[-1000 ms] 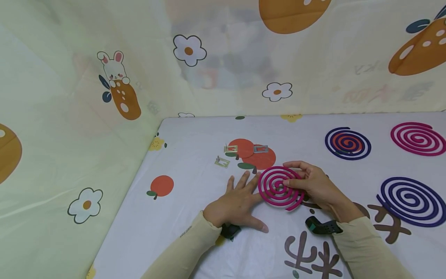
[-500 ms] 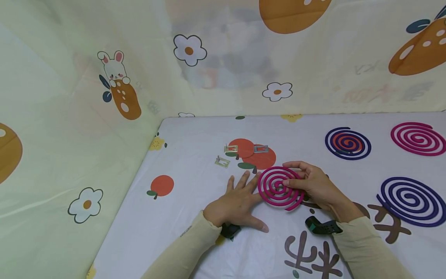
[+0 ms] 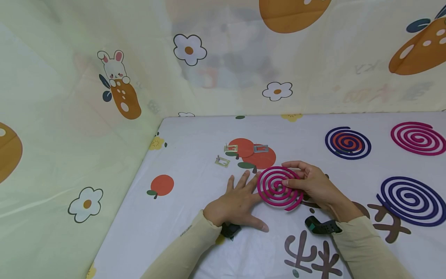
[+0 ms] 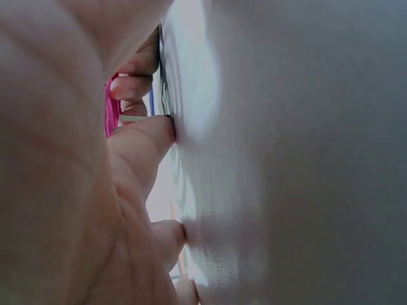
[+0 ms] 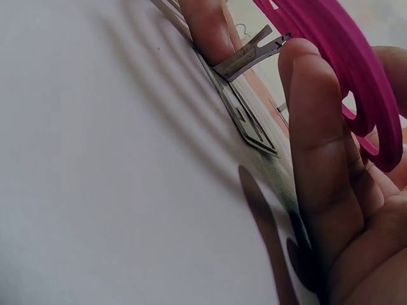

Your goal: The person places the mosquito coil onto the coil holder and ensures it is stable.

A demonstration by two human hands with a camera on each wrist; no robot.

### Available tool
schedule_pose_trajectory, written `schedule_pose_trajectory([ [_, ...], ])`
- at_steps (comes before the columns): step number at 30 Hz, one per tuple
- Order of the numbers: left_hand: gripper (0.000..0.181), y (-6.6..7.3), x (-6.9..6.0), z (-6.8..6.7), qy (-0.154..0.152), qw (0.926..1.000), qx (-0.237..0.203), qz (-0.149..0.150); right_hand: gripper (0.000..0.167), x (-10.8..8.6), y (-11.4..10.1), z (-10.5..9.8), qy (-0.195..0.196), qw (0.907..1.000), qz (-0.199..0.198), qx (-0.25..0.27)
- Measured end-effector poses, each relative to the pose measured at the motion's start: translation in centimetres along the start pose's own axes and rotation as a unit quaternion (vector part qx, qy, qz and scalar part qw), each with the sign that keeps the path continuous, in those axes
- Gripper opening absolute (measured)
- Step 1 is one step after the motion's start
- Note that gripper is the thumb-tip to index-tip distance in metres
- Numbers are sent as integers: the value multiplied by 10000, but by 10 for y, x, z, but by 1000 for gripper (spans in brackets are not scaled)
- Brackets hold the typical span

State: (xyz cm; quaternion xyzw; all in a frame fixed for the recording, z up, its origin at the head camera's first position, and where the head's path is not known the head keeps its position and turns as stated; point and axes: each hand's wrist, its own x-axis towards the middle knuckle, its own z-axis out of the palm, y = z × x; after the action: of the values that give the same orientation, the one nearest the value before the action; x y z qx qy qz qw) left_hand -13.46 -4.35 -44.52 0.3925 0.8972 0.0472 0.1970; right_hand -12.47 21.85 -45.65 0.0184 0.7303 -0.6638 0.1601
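Right hand (image 3: 315, 186) pinching pink spiral coil (image 3: 278, 185), left hand (image 3: 235, 205) spread with fingertips on white cloth (image 3: 188, 155), brown printed characters (image 3: 326, 257), sleeve lettering (image 3: 186, 231) too small to read.

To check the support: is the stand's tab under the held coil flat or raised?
Raised: the right wrist view shows the tab slanting up from the stand's base.

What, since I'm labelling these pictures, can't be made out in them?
Head view: the stand, largely hidden by the held pink coil.
Head view: the sleeve lettering, too small.
Left wrist view: most of that coil, behind the left hand.
Right wrist view: the coil's upper part, cut off by the top edge.
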Motion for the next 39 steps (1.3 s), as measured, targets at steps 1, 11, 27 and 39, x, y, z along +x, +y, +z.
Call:
schedule_pose_trajectory([
  [1,103,0,0,0,-1,10000,-9,-1,65,0,0,0,-8,10000,-13,-5],
  [11,102,-1,0,1,-7,10000,-75,30,65,1,1,0,-2,10000,-39,-24],
  [27,101,-2,1,1,-7,10000,20,29,67,-1,-1,0,-43,10000,28,-35],
  [39,101,-1,0,0,-40,10000,-5,-6,65,-2,-3,0,-150,9999,64,40],
])
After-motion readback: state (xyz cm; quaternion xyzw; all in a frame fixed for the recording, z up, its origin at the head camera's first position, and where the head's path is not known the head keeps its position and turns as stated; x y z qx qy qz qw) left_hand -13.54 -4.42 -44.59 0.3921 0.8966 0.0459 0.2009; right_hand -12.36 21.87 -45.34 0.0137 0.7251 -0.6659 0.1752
